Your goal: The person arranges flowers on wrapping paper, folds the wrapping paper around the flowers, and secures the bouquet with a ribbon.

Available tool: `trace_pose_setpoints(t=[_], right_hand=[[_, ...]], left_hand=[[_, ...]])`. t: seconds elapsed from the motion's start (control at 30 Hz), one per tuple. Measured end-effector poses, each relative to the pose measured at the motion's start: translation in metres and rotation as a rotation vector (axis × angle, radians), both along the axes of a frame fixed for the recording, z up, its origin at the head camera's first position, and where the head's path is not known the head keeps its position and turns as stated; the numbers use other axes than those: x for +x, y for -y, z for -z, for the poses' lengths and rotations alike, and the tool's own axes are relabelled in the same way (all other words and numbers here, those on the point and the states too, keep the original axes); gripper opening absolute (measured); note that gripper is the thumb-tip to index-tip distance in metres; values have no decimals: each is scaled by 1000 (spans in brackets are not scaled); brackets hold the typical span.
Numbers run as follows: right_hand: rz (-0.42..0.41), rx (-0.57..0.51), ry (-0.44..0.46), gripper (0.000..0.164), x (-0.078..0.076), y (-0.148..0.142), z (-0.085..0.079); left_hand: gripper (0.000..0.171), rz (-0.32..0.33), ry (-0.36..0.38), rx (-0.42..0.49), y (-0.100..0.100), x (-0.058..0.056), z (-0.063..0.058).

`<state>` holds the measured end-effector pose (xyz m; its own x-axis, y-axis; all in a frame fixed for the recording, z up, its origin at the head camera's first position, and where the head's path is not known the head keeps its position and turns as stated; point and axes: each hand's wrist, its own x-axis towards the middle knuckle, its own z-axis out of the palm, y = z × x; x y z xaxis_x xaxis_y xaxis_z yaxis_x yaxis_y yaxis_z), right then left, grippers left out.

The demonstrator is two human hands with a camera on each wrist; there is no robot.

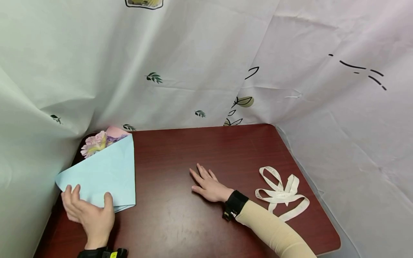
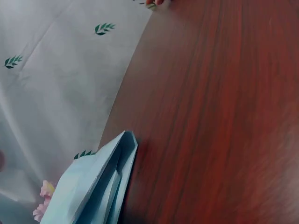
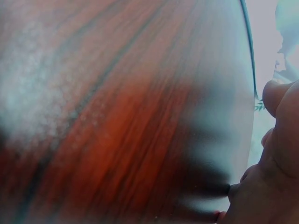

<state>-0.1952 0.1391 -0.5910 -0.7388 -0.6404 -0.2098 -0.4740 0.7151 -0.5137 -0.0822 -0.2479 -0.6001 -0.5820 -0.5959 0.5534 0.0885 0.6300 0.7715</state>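
A bouquet wrapped in light blue paper [image 1: 109, 172] lies at the table's left side, its folded lower end toward me. Pink and purple flowers [image 1: 94, 144] show at its upper left edge, beside a bit of pink paper [image 1: 117, 132]. My left hand [image 1: 88, 211] rests on the wrap's near end, fingers and thumb spread over the blue paper. Layered paper folds [image 2: 105, 186] appear in the left wrist view. Mid-table, my right hand [image 1: 209, 187] holds nothing, its fingers extended and apart over the wood.
A loosely looped white ribbon [image 1: 282, 195] lies on the right part of the dark red-brown table [image 1: 167, 222], beyond my right forearm. Pale cloth [image 1: 193, 53] with leaf prints hangs behind the table and along both sides.
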Motion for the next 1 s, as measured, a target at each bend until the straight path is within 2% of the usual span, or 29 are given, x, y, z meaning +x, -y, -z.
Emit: trace_pose_setpoints(t=[0.07,0.13,0.33,0.43,0.53,0.7,0.87,1.0], right_hand=[[2,-4,-5,71,0,0,-1],[3,-10,-7,71,1,1,-1],[2,-7,-15,71,2,0,0],[2,-11,-9,70,1,0,-1],[1,-16,-1,70,0,-1,-1],[35,-61,21,71,-1,-10,-6],[110,-149,-18,70,-4,-34,-28],[203,-135,-97,68,-5,-74,-47]], left_hand=[[78,55,89,-13,6,-2,0],[80,86,203,17,14,-5,1],[89,143,637,193,40,-11,1],[93,160,755,226,46,-14,1],[94,165,751,202,46,-15,0],[91,139,631,99,32,-17,-8],[89,143,542,34,14,-21,-18],[88,178,482,15,1,-26,-22]])
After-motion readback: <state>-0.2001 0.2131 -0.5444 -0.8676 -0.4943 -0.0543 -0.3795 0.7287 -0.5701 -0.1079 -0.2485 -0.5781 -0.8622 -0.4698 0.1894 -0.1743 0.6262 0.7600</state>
